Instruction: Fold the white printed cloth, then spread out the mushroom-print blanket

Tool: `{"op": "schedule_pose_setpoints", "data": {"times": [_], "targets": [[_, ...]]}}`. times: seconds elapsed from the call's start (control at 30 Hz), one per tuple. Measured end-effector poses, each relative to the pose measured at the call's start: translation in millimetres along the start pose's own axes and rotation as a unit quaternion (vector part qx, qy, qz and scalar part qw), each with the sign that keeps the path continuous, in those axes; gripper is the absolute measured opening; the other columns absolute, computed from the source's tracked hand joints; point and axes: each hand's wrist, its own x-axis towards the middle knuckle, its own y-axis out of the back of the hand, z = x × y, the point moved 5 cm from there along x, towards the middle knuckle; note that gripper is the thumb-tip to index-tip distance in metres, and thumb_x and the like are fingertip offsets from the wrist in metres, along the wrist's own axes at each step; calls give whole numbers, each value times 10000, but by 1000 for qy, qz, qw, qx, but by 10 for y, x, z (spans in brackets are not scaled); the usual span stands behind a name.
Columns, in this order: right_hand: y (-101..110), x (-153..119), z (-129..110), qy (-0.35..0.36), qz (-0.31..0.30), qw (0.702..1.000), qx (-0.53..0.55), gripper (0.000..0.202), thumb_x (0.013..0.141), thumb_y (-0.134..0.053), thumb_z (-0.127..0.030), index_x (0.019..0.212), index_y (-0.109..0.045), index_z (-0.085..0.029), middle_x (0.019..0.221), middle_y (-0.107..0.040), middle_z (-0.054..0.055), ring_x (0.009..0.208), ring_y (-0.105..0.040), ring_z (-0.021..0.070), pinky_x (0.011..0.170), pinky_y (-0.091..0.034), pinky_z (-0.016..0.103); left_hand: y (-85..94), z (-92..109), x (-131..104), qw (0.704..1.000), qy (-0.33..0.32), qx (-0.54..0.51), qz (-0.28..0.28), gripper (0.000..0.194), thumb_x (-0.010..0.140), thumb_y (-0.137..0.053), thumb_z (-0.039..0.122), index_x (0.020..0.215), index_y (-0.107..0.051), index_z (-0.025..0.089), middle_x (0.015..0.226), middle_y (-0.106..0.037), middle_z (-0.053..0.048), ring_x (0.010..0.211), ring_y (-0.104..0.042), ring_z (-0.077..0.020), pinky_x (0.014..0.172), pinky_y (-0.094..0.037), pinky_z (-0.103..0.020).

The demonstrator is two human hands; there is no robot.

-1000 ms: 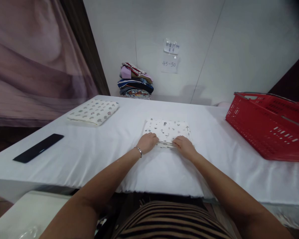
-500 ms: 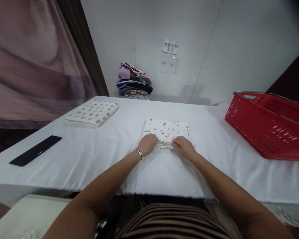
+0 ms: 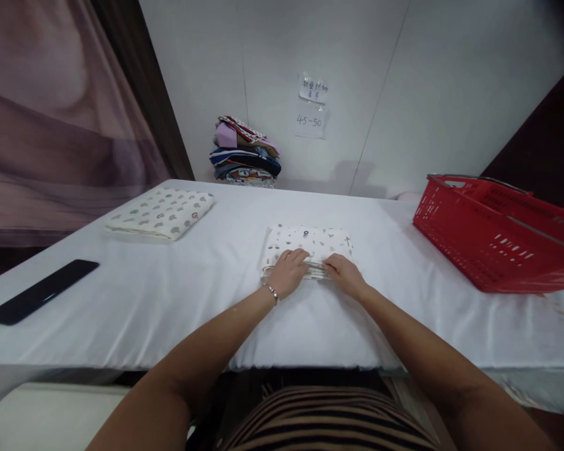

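Observation:
A folded white cloth (image 3: 313, 241) with small dark prints lies on the white-covered table (image 3: 310, 332) in front of me. Its layered near edge faces my body. My left hand (image 3: 289, 270), with a bracelet at the wrist, lies over that near edge left of the middle, fingers bent onto the cloth. On the other side of the middle, my right hand (image 3: 344, 274) pinches the same edge between thumb and fingers. A short stretch of the layers shows between the two hands. The undersides of the fingers are hidden.
Another folded white cloth (image 3: 162, 213) with grey prints lies at the table's back left. Nearer on the left is a flat black strip (image 3: 42, 291). A red plastic basket (image 3: 502, 235) stands at right. Beyond the far edge sits a stack of folded fabrics (image 3: 247, 153) by the wall.
My left hand has slid right along the cloth's near edge, closer to my right hand, baring the cloth's left corner. My right hand stays at the edge. The view has shifted slightly.

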Motion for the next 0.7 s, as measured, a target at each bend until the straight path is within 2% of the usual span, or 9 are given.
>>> {"op": "schedule_pose_setpoints", "data": {"times": [0.1, 0.2, 0.37, 0.53, 0.7], "targets": [[5, -4, -7, 16, 7, 1000, -9, 205, 900, -420, -253, 848, -612, -205, 838, -583, 26, 834, -510, 150, 735, -389, 254, -51, -18, 108, 1000, 12, 16, -22, 219, 857, -452, 183, 758, -648, 181, 1217, -538, -49, 1237, -350, -243, 960, -318, -414], [3, -7, -13, 30, 14, 999, -29, 198, 899, -432, -248, 864, -623, -206, 858, -591, 32, 850, -511, 155, 750, -397, 262, -50, -4, 149, 999, 0, 21, -42, 238, 848, -441, 151, 741, -651, 178, 1182, -565, -50, 1229, -365, -233, 942, -339, -401], [-14, -35, -68, 55, 17, 996, -74, 208, 901, -430, -229, 928, -635, -203, 907, -605, 49, 875, -510, 167, 769, -404, 279, 38, 60, 28, 1000, -23, -8, -14, 305, 877, -353, 126, 818, -648, 173, 1230, -544, -42, 1231, -368, -203, 966, -335, -372], [-22, -83, -178, 98, 13, 989, -109, 211, 889, -429, -204, 969, -624, -185, 916, -604, 63, 865, -509, 176, 774, -394, 297, 58, 15, -52, 998, 18, -64, 2, 243, 860, -411, 151, 783, -639, 182, 1184, -569, -40, 1172, -422, -210, 935, -359, -381], [-31, -85, -231, 83, 3, 986, -145, 172, 839, -520, -248, 981, -596, -187, 965, -586, 64, 895, -498, 186, 773, -370, 298, 49, -29, -38, 992, 41, -113, 32, 201, 868, -431, 200, 822, -627, 194, 1077, -597, -49, 1078, -476, -194, 892, -380, -375]]}}
